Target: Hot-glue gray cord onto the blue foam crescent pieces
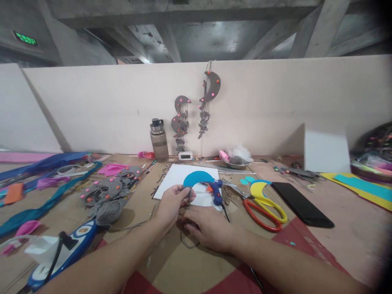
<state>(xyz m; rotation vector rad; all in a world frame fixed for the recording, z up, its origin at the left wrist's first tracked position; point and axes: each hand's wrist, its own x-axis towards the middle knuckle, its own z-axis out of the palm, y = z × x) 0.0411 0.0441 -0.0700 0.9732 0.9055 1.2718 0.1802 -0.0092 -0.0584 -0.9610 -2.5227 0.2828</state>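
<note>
My left hand [174, 202] is closed in a pinch on one end of a blue crescent [198, 177], a flat cut-out shape. Some grey yarn shows at the pinched end. Just below and to the right, my right hand [211, 228] is curled with its fingers closed around the grey yarn [189, 246], which loops beneath them; the fingertips are partly hidden. Behind the crescent lies a white sheet [170, 179]. A blue glue gun [217, 192] rests on its right side, with its cord running toward me.
Large scissors [263, 216] with red and yellow handles lie right, near a yellow crescent [257, 188] and a black phone [301, 204]. Left are grey yarn [108, 210], grey pieces with coloured dots [107, 188] and a blue-white power strip [65, 253]. A bottle [159, 141] stands behind.
</note>
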